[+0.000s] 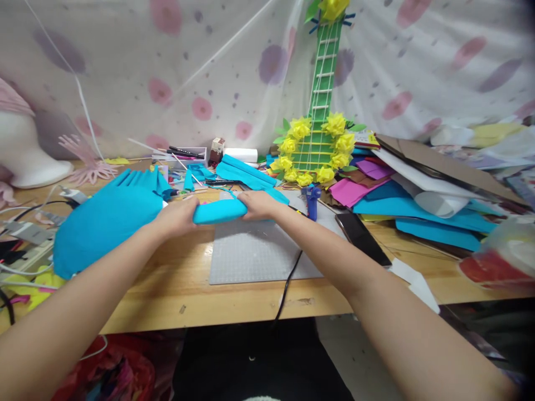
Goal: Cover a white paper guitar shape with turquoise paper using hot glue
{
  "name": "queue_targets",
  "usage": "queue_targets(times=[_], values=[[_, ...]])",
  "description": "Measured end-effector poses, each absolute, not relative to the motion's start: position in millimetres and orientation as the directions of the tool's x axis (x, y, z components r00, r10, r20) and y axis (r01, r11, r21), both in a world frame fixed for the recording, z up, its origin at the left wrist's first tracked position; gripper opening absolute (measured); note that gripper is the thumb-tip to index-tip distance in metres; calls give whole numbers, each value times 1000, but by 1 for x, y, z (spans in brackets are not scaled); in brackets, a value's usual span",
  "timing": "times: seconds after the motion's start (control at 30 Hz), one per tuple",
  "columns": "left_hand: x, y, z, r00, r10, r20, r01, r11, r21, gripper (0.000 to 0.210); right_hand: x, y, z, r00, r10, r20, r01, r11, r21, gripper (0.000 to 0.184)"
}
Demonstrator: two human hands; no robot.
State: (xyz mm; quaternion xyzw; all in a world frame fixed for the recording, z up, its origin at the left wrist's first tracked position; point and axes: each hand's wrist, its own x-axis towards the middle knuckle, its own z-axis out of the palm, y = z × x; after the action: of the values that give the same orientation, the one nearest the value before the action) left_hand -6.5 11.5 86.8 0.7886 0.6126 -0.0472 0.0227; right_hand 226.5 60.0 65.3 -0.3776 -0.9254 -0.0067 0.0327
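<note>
Between my two hands is a blue paper-covered piece [220, 212], long and rounded, held level over the far part of a grey cutting mat [251, 256]. My left hand [179, 215] is closed on its left end. On its right end, my right hand [258, 205] is closed too, with some fingers hidden behind it. Just left of my left hand rests a large rounded blue form [111, 223] with pleated paper at its top. Beyond my right hand, a blue glue gun [311, 201] stands on the mat.
A green paper guitar [324, 100] with yellow flowers stands at the back. Stacked coloured paper and cardboard [418, 189] fill the right side. A phone [363, 238] lies right of the mat; a black cable [288, 287] crosses the front edge. A power strip [31, 245] sits left.
</note>
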Motion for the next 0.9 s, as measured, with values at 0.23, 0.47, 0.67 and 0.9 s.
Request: queue_targets(times=[0.23,0.47,0.67,0.9], values=[[-9,20,91,288,897,-336,957,-280,74,91,244,63,82,-635,739,-224,767,638,-68,40],[-8,25,92,300,848,-437,950,-309,52,95,247,71,86,-616,701,-360,773,625,-105,44],[-10,31,100,302,797,-524,947,-313,71,93,248,74,88,-620,688,-377,768,629,-115,40],[1,19,102,316,911,-265,945,-327,3,76,250,67,85,-640,762,-99,768,638,-57,39]])
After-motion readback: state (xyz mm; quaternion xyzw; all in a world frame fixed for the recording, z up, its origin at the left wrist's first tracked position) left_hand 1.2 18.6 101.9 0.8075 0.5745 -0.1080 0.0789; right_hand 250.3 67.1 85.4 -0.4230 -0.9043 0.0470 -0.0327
